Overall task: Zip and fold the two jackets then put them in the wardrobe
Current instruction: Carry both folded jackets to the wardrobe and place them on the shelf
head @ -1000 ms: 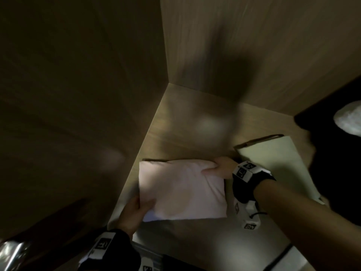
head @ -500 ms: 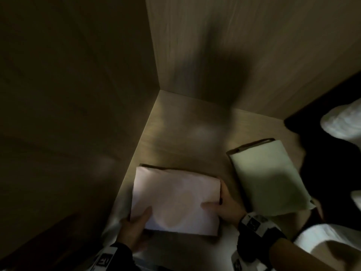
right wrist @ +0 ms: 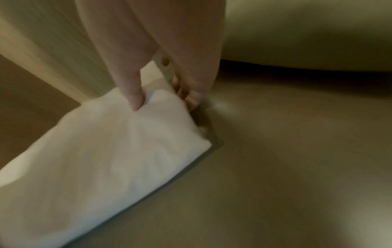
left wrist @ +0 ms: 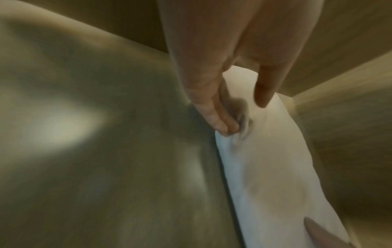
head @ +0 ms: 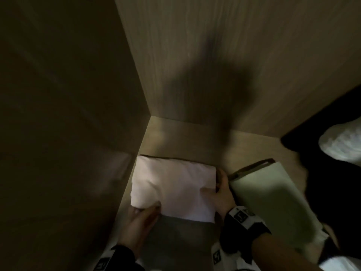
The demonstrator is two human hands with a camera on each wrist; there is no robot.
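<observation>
A folded pale pink jacket [head: 172,184] lies on the wardrobe shelf [head: 195,137], close to the left wall. My left hand [head: 144,214] pinches its near left corner, thumb on top and fingers [left wrist: 220,124] at the edge of the jacket [left wrist: 265,167]. My right hand [head: 218,190] grips the right edge, thumb pressed on top of the jacket [right wrist: 106,159] and fingers [right wrist: 191,99] tucked beneath. A folded pale green jacket [head: 269,200] lies on the shelf just right of my right hand.
The wardrobe's left wall [head: 68,114] and back wall [head: 244,55] close in the shelf. Dark clothing [head: 332,188] and something white [head: 343,145] hang at the far right. Bare shelf shows behind both jackets.
My right hand has slid from the pink jacket's far right corner back along its right edge toward me. My left hand stays at the near left corner.
</observation>
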